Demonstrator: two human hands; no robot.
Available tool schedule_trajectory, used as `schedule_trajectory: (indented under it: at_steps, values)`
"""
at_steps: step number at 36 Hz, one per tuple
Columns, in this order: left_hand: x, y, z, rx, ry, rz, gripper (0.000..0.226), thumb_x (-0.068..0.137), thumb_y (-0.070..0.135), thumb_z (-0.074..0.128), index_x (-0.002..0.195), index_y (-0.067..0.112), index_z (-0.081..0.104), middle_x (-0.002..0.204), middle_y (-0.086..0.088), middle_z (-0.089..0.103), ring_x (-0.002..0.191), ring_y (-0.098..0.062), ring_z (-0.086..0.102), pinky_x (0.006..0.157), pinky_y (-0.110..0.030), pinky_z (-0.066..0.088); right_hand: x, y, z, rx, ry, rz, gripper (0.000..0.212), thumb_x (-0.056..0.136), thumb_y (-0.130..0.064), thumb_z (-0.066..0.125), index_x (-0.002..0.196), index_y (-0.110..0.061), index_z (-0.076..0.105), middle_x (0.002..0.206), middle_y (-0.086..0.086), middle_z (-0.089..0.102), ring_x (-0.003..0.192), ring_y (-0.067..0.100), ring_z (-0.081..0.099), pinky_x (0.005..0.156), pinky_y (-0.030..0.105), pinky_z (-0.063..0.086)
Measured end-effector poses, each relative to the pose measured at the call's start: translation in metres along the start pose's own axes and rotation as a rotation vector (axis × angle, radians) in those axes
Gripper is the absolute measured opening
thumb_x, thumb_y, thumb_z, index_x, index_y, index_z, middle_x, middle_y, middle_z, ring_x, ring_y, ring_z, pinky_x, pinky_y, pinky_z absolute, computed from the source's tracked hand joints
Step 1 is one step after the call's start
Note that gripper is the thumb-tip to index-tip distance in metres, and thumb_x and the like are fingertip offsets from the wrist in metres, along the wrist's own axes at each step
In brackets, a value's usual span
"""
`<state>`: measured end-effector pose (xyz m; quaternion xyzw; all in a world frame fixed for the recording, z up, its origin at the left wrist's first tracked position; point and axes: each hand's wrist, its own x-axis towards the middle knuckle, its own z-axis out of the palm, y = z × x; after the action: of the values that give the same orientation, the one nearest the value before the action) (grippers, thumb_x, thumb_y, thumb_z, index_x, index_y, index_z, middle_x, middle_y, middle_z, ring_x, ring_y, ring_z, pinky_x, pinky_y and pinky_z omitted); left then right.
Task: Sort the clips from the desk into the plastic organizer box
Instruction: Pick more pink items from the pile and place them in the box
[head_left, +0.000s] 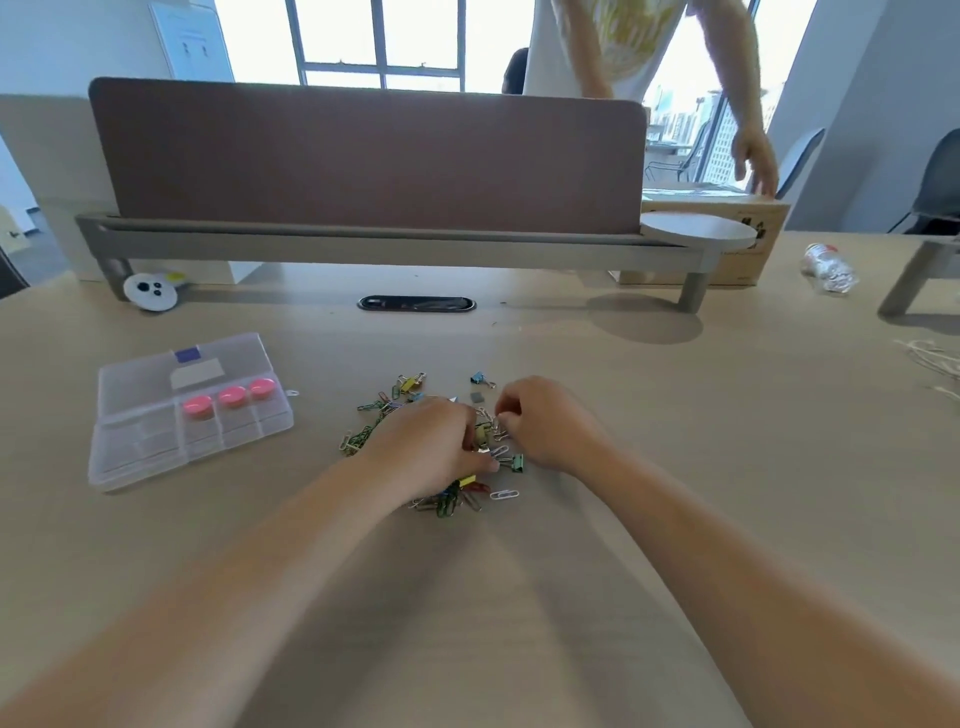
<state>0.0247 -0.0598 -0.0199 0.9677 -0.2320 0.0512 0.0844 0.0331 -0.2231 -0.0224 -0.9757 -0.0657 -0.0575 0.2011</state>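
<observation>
- A loose pile of clips (485, 439), coloured paper clips mixed with small binder clips, is spread on the desk (623, 519) in front of the person, right of the organizer box and apart from it.
- The left hand (431, 447) is laid over the middle of the pile with fingers curled down; whatever is under them is hidden, so a hold cannot be told.
- The right hand (545, 421) is set at the pile's right edge, fingertips curled together at some silver clips; a pinch cannot be confirmed through the blur.
- A blue binder clip (480, 379) and a silver paper clip (504, 494) are seen at the pile's far and near fringes.
- The organizer box (135, 384), clear plastic, is placed to the left; three pink round pieces (231, 396) are seen in its compartments.
- Beyond, a cable slot (416, 303), a brown partition (363, 161) and a cardboard box (748, 249) are seen; a crushed bottle (828, 267) is lying far right.
- Another person's hand (756, 158) is rested on the cardboard box.
</observation>
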Motion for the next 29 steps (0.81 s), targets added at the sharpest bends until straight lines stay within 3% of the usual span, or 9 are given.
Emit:
schedule_trajectory:
  at_steps: [7, 13, 17, 22, 29]
  values:
    - [0.0, 0.007, 0.006, 0.06, 0.041, -0.005, 0.035, 0.086, 0.05, 0.058, 0.077, 0.017, 0.049, 0.078, -0.002, 0.052, 0.075, -0.022, 0.049, 0.063, -0.031, 0.04, -0.006, 0.001, -0.004, 0.0, 0.002, 0.002, 0.017, 0.09, -0.019, 0.053, 0.094, -0.017, 0.069, 0.095, 0.002, 0.068, 0.087, 0.022, 0.061, 0.077, 0.035, 0.053]
    - [-0.001, 0.006, 0.007, 0.054, 0.052, -0.006, 0.031, 0.09, 0.044, 0.055, 0.08, 0.014, 0.053, 0.075, -0.003, 0.053, 0.074, -0.024, 0.052, 0.06, -0.031, 0.039, -0.008, 0.001, -0.005, 0.001, 0.013, -0.007, 0.016, 0.09, -0.02, 0.053, 0.09, -0.017, 0.069, 0.089, 0.0, 0.066, 0.082, 0.021, 0.06, 0.071, 0.031, 0.05]
    - [-0.003, 0.002, 0.003, -0.038, 0.02, -0.071, 0.042, 0.09, 0.045, 0.059, 0.063, 0.018, 0.042, 0.061, 0.001, 0.044, 0.06, -0.02, 0.046, 0.05, -0.03, 0.031, -0.007, -0.001, -0.005, -0.008, 0.007, -0.016, 0.016, 0.092, -0.022, 0.053, 0.091, -0.018, 0.068, 0.089, 0.0, 0.067, 0.082, 0.02, 0.061, 0.073, 0.033, 0.052]
    - [-0.006, -0.012, -0.017, -0.3, 0.015, -0.204, 0.027, 0.09, 0.039, 0.062, 0.085, 0.013, 0.056, 0.079, -0.004, 0.06, 0.068, -0.018, 0.051, 0.058, -0.032, 0.036, -0.003, -0.005, -0.003, -0.011, 0.009, -0.031, 0.017, 0.093, -0.023, 0.052, 0.091, -0.019, 0.068, 0.087, -0.001, 0.065, 0.079, 0.018, 0.06, 0.072, 0.034, 0.054]
    - [-0.007, -0.042, -0.03, -0.349, 0.116, -0.269, 0.027, 0.084, 0.036, 0.071, 0.083, 0.019, 0.05, 0.077, -0.002, 0.055, 0.067, -0.018, 0.049, 0.054, -0.03, 0.036, 0.008, -0.018, 0.007, 0.002, -0.018, -0.059, 0.014, 0.094, -0.024, 0.053, 0.083, -0.022, 0.061, 0.082, -0.002, 0.061, 0.076, 0.018, 0.058, 0.066, 0.028, 0.044]
